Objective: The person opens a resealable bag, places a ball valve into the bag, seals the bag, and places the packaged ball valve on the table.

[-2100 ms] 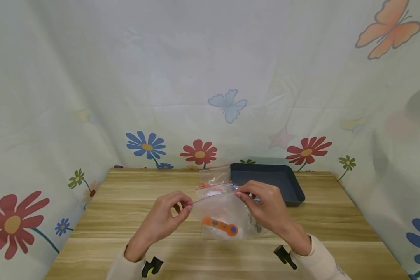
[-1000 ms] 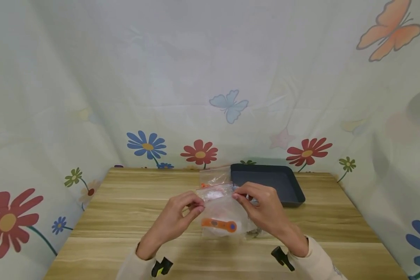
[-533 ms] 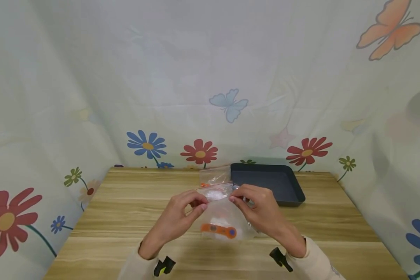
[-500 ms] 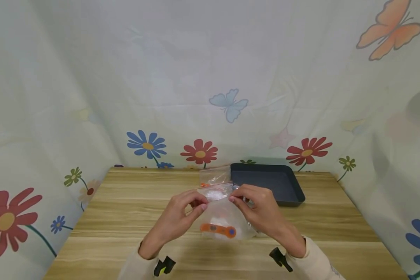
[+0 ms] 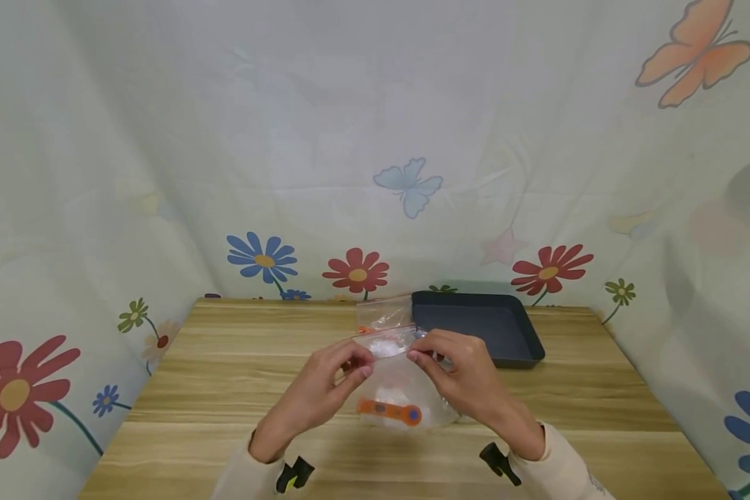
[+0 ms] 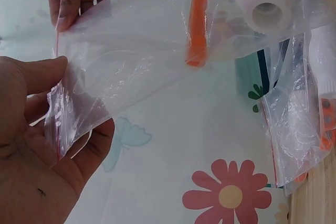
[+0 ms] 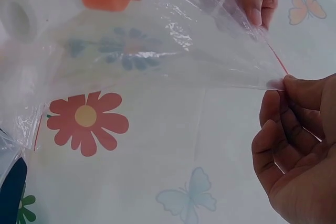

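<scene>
A clear zip bag (image 5: pixel 390 378) with a red line along its top hangs between my hands at mid-table. Inside it lie an orange bar-shaped piece (image 5: pixel 389 411) with a blue round end and a white plastic part with a round hole (image 6: pixel 268 17). My left hand (image 5: pixel 325 382) pinches the bag's top edge between thumb and fingers. At the other side of the same edge, my right hand (image 5: pixel 465 371) pinches it with thumb and forefinger. In the left wrist view the bag's top is bunched in the left fingers.
Behind the held bag lie further clear zip bags (image 5: pixel 384 312) with orange and white pieces. A dark rectangular tray (image 5: pixel 481 323) stands at the back right of the wooden table (image 5: pixel 256 326). A flower-printed cloth (image 5: pixel 300 139) hangs behind the table.
Both hands have come closer together along the bag's top edge, the left one moving right the most. The bag bulges more now. Over the last half second little has moved.
</scene>
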Motion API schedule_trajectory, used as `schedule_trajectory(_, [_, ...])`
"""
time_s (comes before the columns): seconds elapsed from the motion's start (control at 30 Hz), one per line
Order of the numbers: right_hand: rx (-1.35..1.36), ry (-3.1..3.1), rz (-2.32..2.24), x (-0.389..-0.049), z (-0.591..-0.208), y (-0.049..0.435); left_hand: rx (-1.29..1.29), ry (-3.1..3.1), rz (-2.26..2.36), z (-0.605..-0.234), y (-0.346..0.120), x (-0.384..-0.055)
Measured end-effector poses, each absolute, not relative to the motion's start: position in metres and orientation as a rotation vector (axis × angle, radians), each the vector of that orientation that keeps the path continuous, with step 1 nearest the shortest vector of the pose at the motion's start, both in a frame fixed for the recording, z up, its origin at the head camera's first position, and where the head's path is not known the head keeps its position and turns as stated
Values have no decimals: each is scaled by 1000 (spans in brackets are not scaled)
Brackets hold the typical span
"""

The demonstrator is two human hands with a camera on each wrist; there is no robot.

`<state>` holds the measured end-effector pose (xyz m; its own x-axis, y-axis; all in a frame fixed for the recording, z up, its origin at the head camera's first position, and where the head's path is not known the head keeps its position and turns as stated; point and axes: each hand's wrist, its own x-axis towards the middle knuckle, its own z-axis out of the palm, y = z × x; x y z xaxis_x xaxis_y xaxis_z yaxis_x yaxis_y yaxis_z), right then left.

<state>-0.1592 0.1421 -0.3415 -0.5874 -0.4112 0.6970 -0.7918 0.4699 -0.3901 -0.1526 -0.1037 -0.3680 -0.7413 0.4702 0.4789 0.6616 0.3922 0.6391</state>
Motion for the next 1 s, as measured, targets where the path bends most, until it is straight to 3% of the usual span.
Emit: schedule_trajectory(1.0, [1061, -2158, 992, -158, -349, 133, -928, -2400, -1226, -361, -92, -149])
